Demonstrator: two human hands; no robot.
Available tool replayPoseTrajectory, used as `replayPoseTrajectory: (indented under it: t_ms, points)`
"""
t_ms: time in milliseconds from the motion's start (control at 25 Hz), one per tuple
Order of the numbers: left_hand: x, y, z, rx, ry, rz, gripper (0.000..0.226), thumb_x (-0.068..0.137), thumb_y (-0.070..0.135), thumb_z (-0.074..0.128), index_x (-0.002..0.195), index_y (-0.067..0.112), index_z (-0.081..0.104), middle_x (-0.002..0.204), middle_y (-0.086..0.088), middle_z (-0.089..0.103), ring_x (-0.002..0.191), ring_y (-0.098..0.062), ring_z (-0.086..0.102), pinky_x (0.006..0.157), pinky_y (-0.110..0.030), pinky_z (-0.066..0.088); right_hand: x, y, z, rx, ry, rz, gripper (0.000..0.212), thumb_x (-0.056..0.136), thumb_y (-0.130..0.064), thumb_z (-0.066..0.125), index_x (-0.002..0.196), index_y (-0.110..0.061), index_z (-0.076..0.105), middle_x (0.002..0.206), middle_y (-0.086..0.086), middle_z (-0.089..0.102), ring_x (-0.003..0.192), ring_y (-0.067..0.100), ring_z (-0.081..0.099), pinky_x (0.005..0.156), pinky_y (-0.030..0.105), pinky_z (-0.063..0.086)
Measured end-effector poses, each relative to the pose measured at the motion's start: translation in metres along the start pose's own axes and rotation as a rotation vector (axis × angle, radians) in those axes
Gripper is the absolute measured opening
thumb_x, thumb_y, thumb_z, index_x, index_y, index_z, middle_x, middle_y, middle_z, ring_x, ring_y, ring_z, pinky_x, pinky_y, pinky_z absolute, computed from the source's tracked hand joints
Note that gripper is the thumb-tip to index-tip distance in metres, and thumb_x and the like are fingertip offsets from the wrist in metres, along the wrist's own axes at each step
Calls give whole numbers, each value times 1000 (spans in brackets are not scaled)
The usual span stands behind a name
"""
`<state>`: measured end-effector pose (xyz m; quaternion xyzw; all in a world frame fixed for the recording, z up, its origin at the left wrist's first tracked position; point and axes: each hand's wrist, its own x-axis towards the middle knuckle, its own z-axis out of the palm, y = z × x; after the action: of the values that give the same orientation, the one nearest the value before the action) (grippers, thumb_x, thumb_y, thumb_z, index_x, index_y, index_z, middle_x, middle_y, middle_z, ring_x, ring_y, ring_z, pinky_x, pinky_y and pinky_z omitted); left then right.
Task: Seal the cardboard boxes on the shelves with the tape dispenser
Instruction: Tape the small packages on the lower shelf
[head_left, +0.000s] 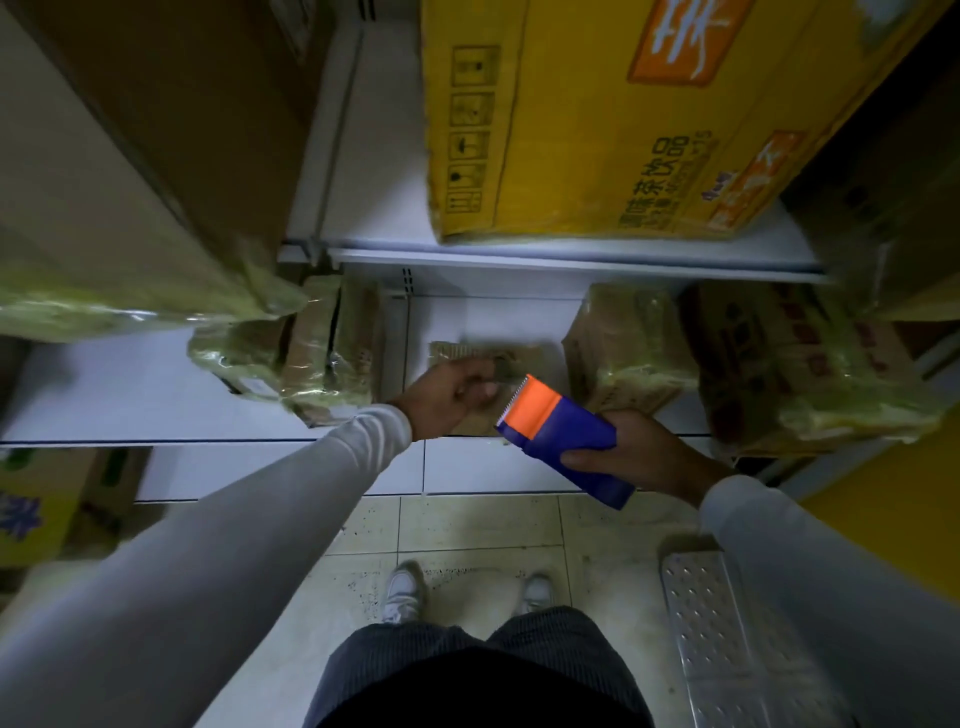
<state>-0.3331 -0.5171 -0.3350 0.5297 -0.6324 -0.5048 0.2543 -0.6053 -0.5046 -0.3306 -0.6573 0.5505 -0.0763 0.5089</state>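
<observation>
The right hand (641, 454) is wrapped around the blue body of a tape dispenser (563, 441), whose orange end and toothed edge point toward the shelf. The left hand (454, 397) has its fingers curled onto the near top edge of a small cardboard box (491, 356) that sits on the lower white shelf (130, 389); the box is blurred, so whether its flaps are closed cannot be told. Bare shelf lies on both sides of the small box. To the left is a tape-wrapped box (317, 353) near the shelf's front edge, and to the right a second wrapped box (623, 353), with a larger wrapped carton (810, 364) just beside it that overhangs the shelf edge. On the upper shelf (571, 254) stands a yellow printed carton (597, 119), its bottom edge at the shelf lip. A perforated metal step (711, 623) lies on the tiled floor (467, 525) to the right of the person's shoes (402, 592).
</observation>
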Motion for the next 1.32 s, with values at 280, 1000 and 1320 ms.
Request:
replayPoseTrajectory:
  t_ms: [280, 1000, 1320]
  points:
    - [-16, -5, 6, -308, -125, -149, 30, 96, -2, 46, 124, -3, 54, 99, -3, 62, 87, -12, 59, 79, -21, 52, 6, -18, 6, -46, -77, -47, 27, 75, -38, 84, 87, -22, 65, 78, -12, 73, 69, 4, 69, 55, 9, 46]
    - [-27, -43, -36, -381, 455, -428, 16, 96, 7, 50, 82, 11, 58, 76, -5, 58, 65, -18, 58, 60, -29, 47, 63, -25, -67, -197, -285, -9, 59, 61, -54, 81, 93, -6, 73, 84, 14, 76, 81, 34, 72, 72, 40, 52]
    - [6, -57, -24, -385, 568, -583, 13, 98, 16, 47, 100, 6, 55, 75, -7, 57, 61, -20, 61, 54, -29, 50, 112, -40, -77, -259, -304, 103, 47, 65, -48, 87, 94, -13, 75, 86, 8, 78, 81, 25, 74, 78, 38, 57]
